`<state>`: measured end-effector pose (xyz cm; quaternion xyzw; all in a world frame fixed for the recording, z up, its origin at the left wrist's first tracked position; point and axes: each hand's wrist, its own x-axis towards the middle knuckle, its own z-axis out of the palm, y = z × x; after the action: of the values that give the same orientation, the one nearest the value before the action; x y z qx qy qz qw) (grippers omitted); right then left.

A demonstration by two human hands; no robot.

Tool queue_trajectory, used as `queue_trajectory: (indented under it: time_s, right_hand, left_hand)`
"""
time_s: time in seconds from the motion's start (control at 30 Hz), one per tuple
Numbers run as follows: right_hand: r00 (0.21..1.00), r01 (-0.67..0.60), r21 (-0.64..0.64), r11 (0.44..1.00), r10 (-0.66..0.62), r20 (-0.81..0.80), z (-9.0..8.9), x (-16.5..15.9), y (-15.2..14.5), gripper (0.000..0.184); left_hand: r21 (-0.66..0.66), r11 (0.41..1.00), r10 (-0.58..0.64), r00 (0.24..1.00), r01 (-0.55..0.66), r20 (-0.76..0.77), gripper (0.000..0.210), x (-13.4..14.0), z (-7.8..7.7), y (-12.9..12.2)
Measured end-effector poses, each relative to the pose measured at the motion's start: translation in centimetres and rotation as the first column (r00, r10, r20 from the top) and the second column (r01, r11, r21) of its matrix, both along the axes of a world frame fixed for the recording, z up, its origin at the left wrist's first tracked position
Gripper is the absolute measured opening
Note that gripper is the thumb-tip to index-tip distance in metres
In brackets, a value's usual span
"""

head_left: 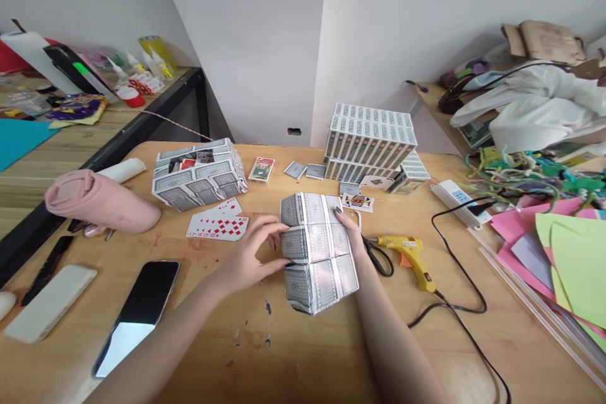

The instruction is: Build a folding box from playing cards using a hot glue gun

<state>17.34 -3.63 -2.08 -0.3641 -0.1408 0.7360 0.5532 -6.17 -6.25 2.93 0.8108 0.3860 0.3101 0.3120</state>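
Observation:
Between my hands, above the wooden table, is a box made of playing cards (318, 251), their grey patterned backs facing out. My right hand (349, 227) grips its right side, thumb on the upper face and the other fingers hidden behind. My left hand (253, 249) pinches the left side, thumb and fingers at the seams between cards. Left of it stands a second playing-card box (199, 180) with an opening on top and loose items inside. Fanned playing cards (218, 225) lie in front of that box. A yellow glue gun (406, 251) lies to the right.
Stacked card packs (369, 145) stand at the back, near a single card pack (262, 170). Scissors (379, 257) lie by the glue gun, whose black cable loops towards a power strip (459, 202). A phone (137, 315) and pink roll (101, 199) occupy the left; coloured paper (568, 259) the right.

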Motion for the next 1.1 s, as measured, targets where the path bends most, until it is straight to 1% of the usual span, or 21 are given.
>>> queue_trajectory:
  time_s: [0.1,0.2,0.3,0.37,0.43,0.6,0.67,0.73,0.83,0.97,1.1]
  right_hand:
    - [1.000,-0.003,-0.006,1.000,0.003,-0.010,-0.1,0.1,0.0,0.019]
    - [1.000,-0.015,-0.015,1.000,0.014,-0.020,-0.2,0.2,-0.1,0.019]
    - [0.999,-0.027,-0.025,0.999,0.026,-0.035,-0.1,0.2,-0.2,0.020]
    - [0.998,-0.035,-0.033,0.999,0.033,-0.046,-0.1,0.2,-0.2,0.020]
    - [0.998,-0.043,-0.040,0.998,0.040,-0.057,-0.1,0.2,-0.2,0.019]
    - [0.997,-0.048,-0.059,0.997,0.044,-0.069,-0.1,0.3,-0.1,0.018]
    - [0.997,-0.046,-0.065,0.997,0.041,-0.069,-0.1,0.3,-0.1,0.019]
    - [0.997,-0.043,-0.068,0.997,0.038,-0.069,-0.1,0.4,-0.1,0.020]
    - [0.997,-0.046,-0.071,0.996,0.041,-0.071,-0.1,0.4,-0.1,0.021]
    - [0.997,-0.041,-0.078,0.996,0.036,-0.067,-0.2,0.4,0.0,0.021]
    - [0.998,-0.033,-0.082,0.996,0.028,-0.060,-0.3,0.4,0.0,0.021]
  left_hand:
    - [0.157,0.987,0.020,0.999,-0.024,0.029,0.051,0.2,-1.5,-0.5]
    - [0.253,0.967,0.017,0.997,-0.034,0.069,0.055,0.6,-2.6,-0.8]
    - [0.353,0.935,0.007,0.995,-0.042,0.100,0.058,1.1,-2.7,-0.9]
    - [0.390,0.920,-0.005,0.992,-0.044,0.124,0.057,1.4,-2.6,-0.8]
    - [0.400,0.915,-0.003,0.988,-0.059,0.153,0.055,1.8,-2.4,-0.8]
    - [0.389,0.905,0.092,0.972,-0.172,0.216,0.049,2.3,-2.3,-1.1]
    - [0.382,0.905,0.106,0.969,-0.187,0.223,0.048,2.3,-2.4,-1.2]
    - [0.382,0.905,0.110,0.971,-0.187,0.215,0.047,2.3,-2.6,-1.2]
    - [0.385,0.908,0.115,0.981,-0.168,0.157,0.046,2.0,-2.9,-1.1]
    - [0.314,0.939,0.119,0.989,-0.141,0.089,0.047,1.5,-3.2,-0.9]
    - [0.269,0.958,0.088,0.994,-0.103,0.067,0.047,1.1,-2.6,-0.5]
